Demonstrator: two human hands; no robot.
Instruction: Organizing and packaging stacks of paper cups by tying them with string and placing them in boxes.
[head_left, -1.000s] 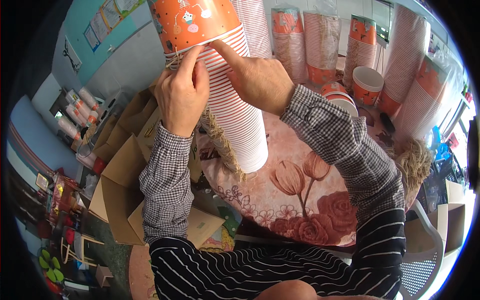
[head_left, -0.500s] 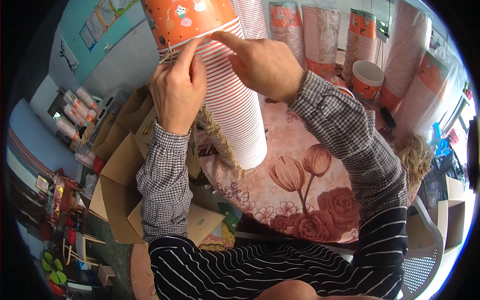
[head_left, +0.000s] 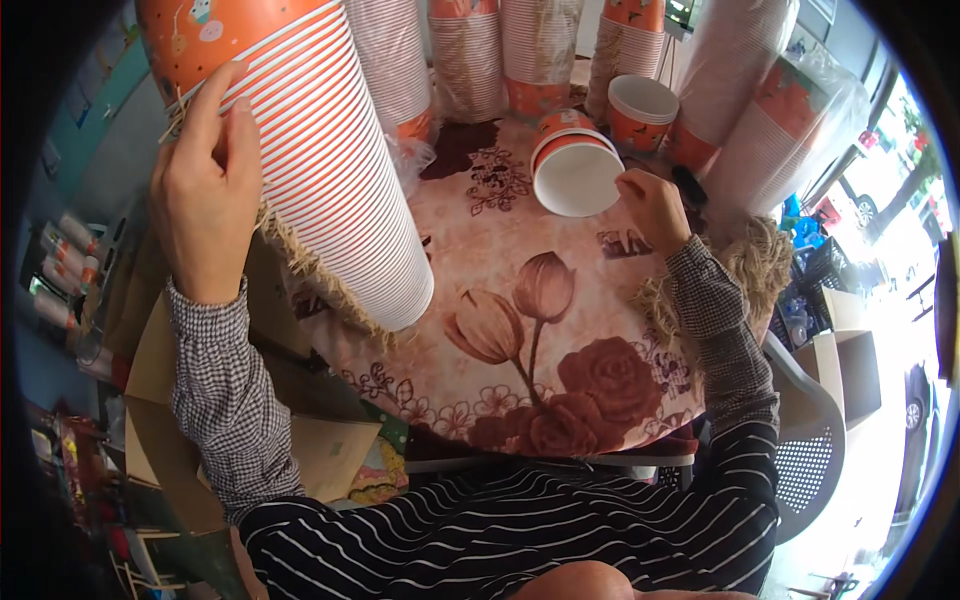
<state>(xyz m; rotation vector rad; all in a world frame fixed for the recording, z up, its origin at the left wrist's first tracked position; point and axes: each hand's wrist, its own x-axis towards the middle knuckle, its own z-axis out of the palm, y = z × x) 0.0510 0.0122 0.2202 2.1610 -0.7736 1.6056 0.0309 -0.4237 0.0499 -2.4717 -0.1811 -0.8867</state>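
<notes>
A tall stack of white paper cups [head_left: 330,170] with an orange printed cup [head_left: 240,35] at its top leans across the left of the table. My left hand [head_left: 210,190] is closed against the stack's upper part, index finger and thumb pressed to the rims. A frayed straw rope [head_left: 320,275] runs down along the stack's left side, and strands stick out by this hand. At the right, my right hand [head_left: 655,210] has its fingers closed at the rim of a paper cup [head_left: 577,180] lying on its side, white inside facing me. Its fingertips are small and partly hidden.
Wrapped cup stacks [head_left: 467,70] stand along the table's far side, with a short upright cup stack [head_left: 643,110] at the right. A bundle of straw rope [head_left: 750,265] lies beside my right forearm. An open cardboard box [head_left: 170,420] stands left, a grey chair [head_left: 805,470] right.
My right hand has left the stack's top and moved right to the cup lying on the table. My left hand stays at the stack. The view has swung to the right.
</notes>
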